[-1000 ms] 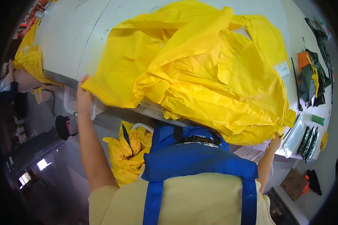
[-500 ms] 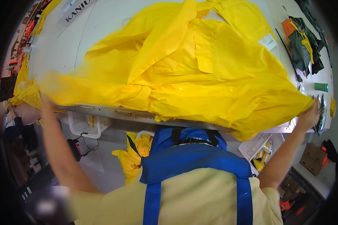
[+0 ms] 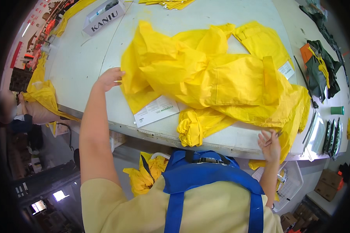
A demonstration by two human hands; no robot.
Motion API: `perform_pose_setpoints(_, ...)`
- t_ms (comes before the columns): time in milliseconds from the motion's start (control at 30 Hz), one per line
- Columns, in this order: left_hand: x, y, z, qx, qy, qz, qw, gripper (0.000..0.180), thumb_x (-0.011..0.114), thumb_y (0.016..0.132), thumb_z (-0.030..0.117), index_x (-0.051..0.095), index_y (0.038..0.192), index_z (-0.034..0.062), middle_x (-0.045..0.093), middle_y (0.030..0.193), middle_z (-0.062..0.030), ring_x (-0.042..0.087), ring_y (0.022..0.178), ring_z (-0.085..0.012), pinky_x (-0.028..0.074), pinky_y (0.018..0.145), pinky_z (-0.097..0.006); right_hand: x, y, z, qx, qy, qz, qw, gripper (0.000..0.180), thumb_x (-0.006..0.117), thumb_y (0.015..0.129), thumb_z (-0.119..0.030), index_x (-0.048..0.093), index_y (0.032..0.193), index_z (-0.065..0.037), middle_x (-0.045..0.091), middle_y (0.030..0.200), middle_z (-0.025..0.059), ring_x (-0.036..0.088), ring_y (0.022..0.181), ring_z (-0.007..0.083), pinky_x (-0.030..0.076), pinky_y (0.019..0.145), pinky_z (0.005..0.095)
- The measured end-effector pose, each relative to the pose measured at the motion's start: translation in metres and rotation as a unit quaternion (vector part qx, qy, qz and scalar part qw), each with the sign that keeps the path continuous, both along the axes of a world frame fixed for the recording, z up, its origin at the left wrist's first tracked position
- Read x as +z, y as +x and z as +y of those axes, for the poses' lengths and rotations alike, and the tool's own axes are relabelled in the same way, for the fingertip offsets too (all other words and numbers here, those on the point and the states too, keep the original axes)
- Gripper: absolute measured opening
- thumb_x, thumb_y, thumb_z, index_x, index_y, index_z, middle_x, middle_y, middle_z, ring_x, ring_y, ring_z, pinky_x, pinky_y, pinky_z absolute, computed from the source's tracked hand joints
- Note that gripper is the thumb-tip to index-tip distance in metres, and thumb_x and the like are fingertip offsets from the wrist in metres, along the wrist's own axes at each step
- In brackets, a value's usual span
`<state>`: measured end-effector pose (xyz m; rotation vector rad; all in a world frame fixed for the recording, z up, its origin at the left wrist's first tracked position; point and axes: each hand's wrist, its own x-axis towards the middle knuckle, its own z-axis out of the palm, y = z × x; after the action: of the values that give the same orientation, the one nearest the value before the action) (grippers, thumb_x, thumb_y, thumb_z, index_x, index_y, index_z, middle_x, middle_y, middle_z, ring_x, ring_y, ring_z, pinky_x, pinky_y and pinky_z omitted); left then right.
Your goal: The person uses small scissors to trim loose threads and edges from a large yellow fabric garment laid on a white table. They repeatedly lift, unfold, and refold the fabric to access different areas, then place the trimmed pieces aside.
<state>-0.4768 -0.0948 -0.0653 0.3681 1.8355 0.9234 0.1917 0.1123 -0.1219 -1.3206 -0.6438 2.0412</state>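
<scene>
A large yellow garment (image 3: 237,77), crumpled and with a seamed panel, lies across the white table. My left hand (image 3: 111,79) is at the garment's left edge, fingers stretched and slightly apart, the tips against or just beside the cloth. At its right lower edge my right hand (image 3: 270,145) has its fingers curled; a small dark bit shows at the fingertips, too small to name. Partly under the cloth lies a white printed sheet (image 3: 155,112). A bunched yellow piece (image 3: 190,128) rests near the table's front edge.
A folded yellow garment (image 3: 256,39) with a white label lies behind. An open box (image 3: 105,19) stands far left. On the right are dark green cloth (image 3: 317,73), a green cylinder (image 3: 337,110) and dark packets (image 3: 331,138). Below the table are yellow cloth (image 3: 142,178) and a white crate (image 3: 291,182).
The garment has swung over to the right and bunched up, baring the left tabletop and the printed sheet. Both hands have come inward; my right hand no longer holds the far right corner.
</scene>
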Motion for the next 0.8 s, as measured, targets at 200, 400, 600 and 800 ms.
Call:
perform_pose_setpoints(200, -0.046, 0.014, -0.02, 0.022, -0.053, -0.062, 0.996, 0.033, 0.059, 0.086, 0.031, 0.052, 0.116, 0.0167, 0.055, 0.115, 0.0006, 0.048, 0.108, -0.0134, 0.038, 0.09, -0.036, -0.039, 0.04, 0.02, -0.295, 0.056, 0.062, 0.952, 0.033, 0.048, 0.094, -0.034, 0.05, 0.126, -0.024, 0.051, 0.121, 0.0123, 0.05, 0.111, 0.025, 0.046, 0.083, 0.0368)
perform_pose_setpoints(400, -0.022, 0.005, 0.007, 0.017, -0.062, 0.032, 0.997, 0.029, 0.052, 0.089, 0.034, 0.056, 0.11, 0.015, 0.061, 0.102, -0.0007, 0.058, 0.089, -0.014, 0.048, 0.076, -0.034, -0.048, 0.075, 0.076, -0.281, 0.15, 0.041, 0.947, 0.027, 0.052, 0.093, -0.021, 0.058, 0.115, -0.006, 0.061, 0.086, 0.008, 0.056, 0.076, 0.0155, 0.046, 0.069, 0.0298)
perform_pose_setpoints(600, 0.115, -0.068, 0.053, 0.161, 0.364, -0.057, 0.916, 0.02, 0.049, 0.094, 0.019, 0.056, 0.108, 0.0067, 0.061, 0.093, -0.0021, 0.058, 0.077, -0.011, 0.045, 0.056, -0.018, 0.122, 0.071, 0.159, -0.299, 0.476, -0.034, 0.827, 0.031, 0.05, 0.094, -0.014, 0.056, 0.12, 0.002, 0.06, 0.087, 0.0062, 0.053, 0.073, 0.0089, 0.046, 0.072, 0.0199)
perform_pose_setpoints(800, 0.104, -0.032, 0.083, 0.123, 0.427, -0.125, 0.887, 0.026, 0.047, 0.093, 0.015, 0.053, 0.113, 0.0003, 0.061, 0.095, -0.0071, 0.06, 0.088, -0.0144, 0.053, 0.07, -0.025, 0.139, 0.084, 0.228, -0.328, 0.418, -0.058, 0.845, 0.031, 0.043, 0.097, -0.012, 0.052, 0.121, 0.006, 0.057, 0.099, 0.0133, 0.056, 0.093, 0.0182, 0.047, 0.093, 0.0302)
